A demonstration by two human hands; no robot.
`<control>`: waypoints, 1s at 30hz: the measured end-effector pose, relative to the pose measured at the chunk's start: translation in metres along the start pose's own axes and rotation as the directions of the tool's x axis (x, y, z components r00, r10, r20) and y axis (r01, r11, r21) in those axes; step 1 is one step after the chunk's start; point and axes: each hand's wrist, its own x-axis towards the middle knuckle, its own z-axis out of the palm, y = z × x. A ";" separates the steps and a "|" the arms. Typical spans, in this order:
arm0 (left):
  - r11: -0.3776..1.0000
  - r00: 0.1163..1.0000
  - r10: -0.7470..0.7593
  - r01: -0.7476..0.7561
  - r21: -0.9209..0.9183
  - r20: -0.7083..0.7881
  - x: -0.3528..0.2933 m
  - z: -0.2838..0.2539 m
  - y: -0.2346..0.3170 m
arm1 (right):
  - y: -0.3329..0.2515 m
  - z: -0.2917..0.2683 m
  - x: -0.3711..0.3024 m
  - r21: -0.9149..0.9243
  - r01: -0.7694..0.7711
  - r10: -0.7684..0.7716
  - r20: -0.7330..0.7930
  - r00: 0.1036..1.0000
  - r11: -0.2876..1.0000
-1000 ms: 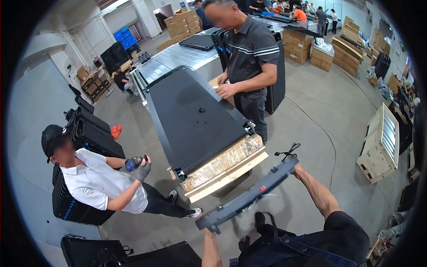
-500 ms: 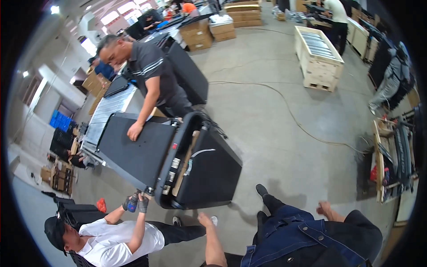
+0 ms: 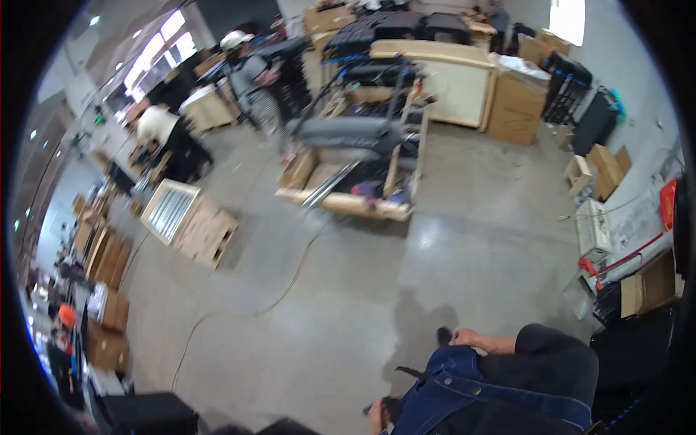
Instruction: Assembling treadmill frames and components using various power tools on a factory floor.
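My right hand [image 3: 465, 338] is at the edge of my blue denim apron [image 3: 464, 391], its fingers curled in. A small pale patch shows under it, but I cannot make out what it is. Low in the view, my left hand [image 3: 375, 418] hangs beside the apron; it is small and blurred, with its fingers unclear. A dark strap [image 3: 410, 372] sticks out from the apron between the two hands. Neither hand touches any of the crates on the floor ahead.
Ahead stands an open wooden crate [image 3: 377, 212] with grey and black machine parts and metal tubes. Further left is a crate with metal rollers [image 3: 172, 210]. A cable [image 3: 279, 299] crosses the floor. Cardboard boxes [image 3: 516, 109] stand far right. Two people work at the far left.
My view has swung to the right. The two co-workers with the black machine have left the picture, and the crate of parts is now ahead. My right hand has moved in against the apron.
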 end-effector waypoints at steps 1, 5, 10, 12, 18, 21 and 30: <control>1.000 0.997 0.019 -0.021 0.018 0.074 0.049 0.017 0.038 | 0.037 -0.047 0.014 0.240 -0.192 0.200 -0.008 0.980 0.951; 0.978 0.950 -0.071 0.007 0.207 0.305 0.146 0.021 0.110 | 0.100 -0.164 0.004 0.653 -0.299 0.416 -0.027 0.909 0.695; 0.907 0.853 -0.248 0.038 0.419 0.460 0.275 0.043 0.182 | 0.147 -0.274 0.004 0.894 -0.080 0.482 -0.161 0.861 0.442; 0.858 0.837 -0.483 0.511 -0.048 0.257 0.336 0.071 0.252 | 0.182 -0.276 0.010 0.909 -0.066 0.540 -0.184 0.821 0.411; 0.650 0.730 -0.483 0.669 -0.360 0.483 0.502 0.129 0.353 | 0.224 -0.287 0.079 0.836 -0.432 0.559 0.191 0.807 0.337; 0.686 0.670 -0.449 0.682 -0.252 0.592 0.572 0.134 0.369 | 0.204 -0.343 0.120 0.627 -0.376 0.491 -0.012 0.871 0.682; 0.422 0.743 -0.514 0.655 -0.627 0.429 0.752 0.120 0.494 | 0.084 -0.700 0.379 0.249 -0.122 0.152 -0.106 0.983 0.961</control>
